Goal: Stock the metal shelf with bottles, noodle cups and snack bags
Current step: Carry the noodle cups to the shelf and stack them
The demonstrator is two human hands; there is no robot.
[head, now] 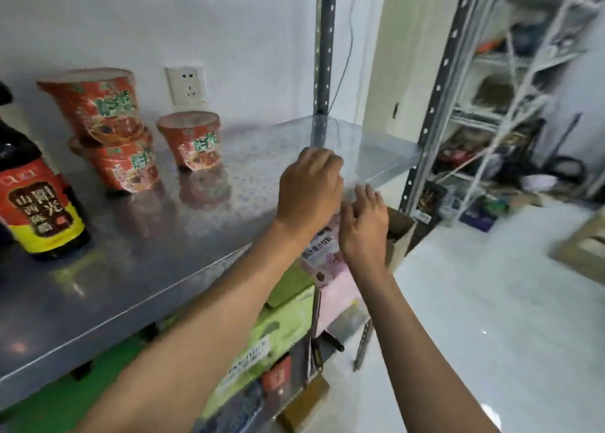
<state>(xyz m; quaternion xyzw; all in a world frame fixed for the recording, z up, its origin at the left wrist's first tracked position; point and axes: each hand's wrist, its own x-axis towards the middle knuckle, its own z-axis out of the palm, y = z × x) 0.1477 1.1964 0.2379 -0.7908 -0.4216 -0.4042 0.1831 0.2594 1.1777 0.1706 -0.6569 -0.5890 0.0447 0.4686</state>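
Observation:
My left hand (309, 187) is curled over the top of a pink snack bag (322, 259) at the front edge of the metal shelf (262, 144). My right hand (363, 223) lies against the bag's right side with its fingers loosely extended upward. The bag hangs just in front of and below the shelf edge, mostly hidden by both hands. Three red noodle cups stand upside down at the back left: two stacked (98, 112) and a single one (191, 141). A dark bottle (36, 200) with a red and yellow label stands at the far left.
The right half of the shelf board is bare metal. An upright post (438, 89) marks the shelf's right front corner. Green packages (284, 321) lie on the level below, with an open cardboard box (399, 233) beside them. A second cluttered rack (523, 72) stands at the right.

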